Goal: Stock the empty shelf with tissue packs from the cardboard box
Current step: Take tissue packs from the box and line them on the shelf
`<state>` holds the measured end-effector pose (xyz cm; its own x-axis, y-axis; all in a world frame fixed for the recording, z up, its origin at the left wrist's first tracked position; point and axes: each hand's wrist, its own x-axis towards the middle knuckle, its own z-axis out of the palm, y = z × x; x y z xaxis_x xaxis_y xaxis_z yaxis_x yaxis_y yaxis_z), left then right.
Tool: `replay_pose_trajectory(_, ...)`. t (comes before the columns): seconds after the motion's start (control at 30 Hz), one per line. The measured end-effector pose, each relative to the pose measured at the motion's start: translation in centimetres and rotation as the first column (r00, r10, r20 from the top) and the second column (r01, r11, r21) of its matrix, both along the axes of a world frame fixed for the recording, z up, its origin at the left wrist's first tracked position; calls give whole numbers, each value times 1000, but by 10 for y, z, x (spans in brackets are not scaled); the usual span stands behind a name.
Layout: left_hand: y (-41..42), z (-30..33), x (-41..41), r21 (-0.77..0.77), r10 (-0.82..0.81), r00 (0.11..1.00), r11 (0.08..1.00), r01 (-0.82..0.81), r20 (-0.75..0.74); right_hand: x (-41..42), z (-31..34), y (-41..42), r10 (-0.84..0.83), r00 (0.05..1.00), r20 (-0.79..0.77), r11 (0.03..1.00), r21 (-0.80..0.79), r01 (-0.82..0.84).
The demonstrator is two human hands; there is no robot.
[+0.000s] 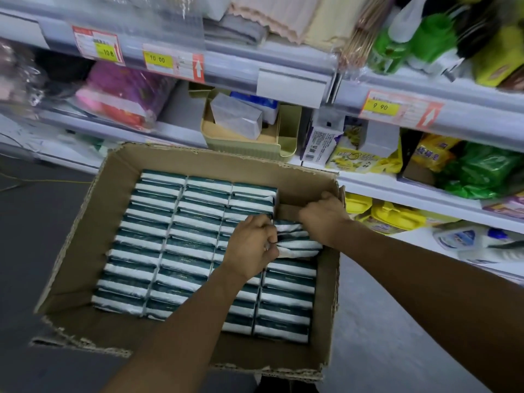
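Your two forearms reach down from the near edge into the cardboard box [93, 222], which stands open on the floor in front of the shelves. Its near rim is torn and ragged, and its far rim is frayed too. Your left hand [249, 245] has its fingers curled round one end of a small bundle of tissue packs [297, 242]; your right hand [323, 219] clamps the other end, hard against the box's right wall. That bundle sits lifted and tilted above the neat rows of tissue packs [170, 236] that fill the rest of the box, dark green with white edges, standing on edge in four columns.

Inside the box, bare cardboard shows in the far right corner, just beyond your right hand, where packs are missing. You also have a strip of free wall along the left side and the near side, between the rows and the rim.

Beyond the box's far rim a beige tray [243, 143] holding a grey pack sits on a shelf [181, 131]. Right of the box, yellow and green packages crowd the lower shelves.
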<state>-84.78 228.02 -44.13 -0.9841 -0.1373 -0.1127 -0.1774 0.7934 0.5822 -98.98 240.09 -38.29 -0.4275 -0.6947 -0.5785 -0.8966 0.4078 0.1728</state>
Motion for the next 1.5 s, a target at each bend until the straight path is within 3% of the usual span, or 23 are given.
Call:
replay_pose_trajectory(0.07, -1, 26, 8, 182, 111, 992, 976, -118, 53, -4, 22, 7, -70, 997, -17, 994, -86, 68)
replay_pose_trajectory(0.17, -5, 69, 18, 224, 262, 954, 931, -289, 144, -6, 55, 23, -193, 981, -2, 939, -290, 184)
replay_pose_trajectory(0.27, -8, 106, 33, 292, 394, 911, 863, -413, 124, -3, 87, 43, -396, 912, 110, 767, -507, 394)
replay_pose_trajectory(0.33, -8, 131, 40, 421, 528, 838, 734, -533, 138, 8, 111, 57, -471, 844, 256, 593, -617, 518)
replay_pose_trajectory(0.43, 1, 178, 38, 626, 670, 701, 442, -642, 246, 37, 147, 78, -439, 809, 391, 373, -740, 560)
replay_pose_trajectory(0.47, 7, 193, 35, 664, 675, 688, 388, -639, 267, 48, 159, 83, -408, 822, 397, 330, -776, 538)
replay_pose_trajectory(0.6, 38, 256, 15, 756, 656, 712, 328, -567, 250, 74, 201, 94, -250, 892, 377, 278, -854, 439)
replay_pose_trajectory(0.7, 65, 295, 3, 807, 641, 743, 327, -492, 194, 80, 231, 107, -175, 904, 389, 199, -885, 420)
replay_pose_trajectory(0.83, 99, 337, -6, 859, 612, 775, 302, -413, 157, 76, 271, 138, -176, 847, 502, -85, -865, 495)
replay_pose_trajectory(0.9, 118, 355, -11, 867, 595, 794, 322, -381, 127, 69, 290, 159, -183, 791, 584, -159, -811, 563)
replay_pose_trajectory(0.97, 137, 368, -18, 856, 565, 822, 390, -340, 69, 60, 308, 184, -212, 710, 671, -178, -741, 647)
replay_pose_trajectory(1.13, 196, 397, -45, 733, 452, 888, 633, -249, -89, 35, 357, 259, -198, 644, 739, -53, -664, 746)
replay_pose_trajectory(1.27, 254, 419, -71, 669, 391, 904, 720, -184, -173, 7, 382, 321, -214, 578, 787, -17, -595, 804)
replay_pose_trajectory(1.37, 296, 427, -91, 651, 356, 915, 743, -156, -188, -14, 396, 365, -167, 527, 833, -90, -545, 833)
replay_pose_trajectory(1.5, 349, 437, -119, 698, 307, 928, 712, -77, -211, -38, 409, 418, -93, 429, 898, -303, -436, 847)
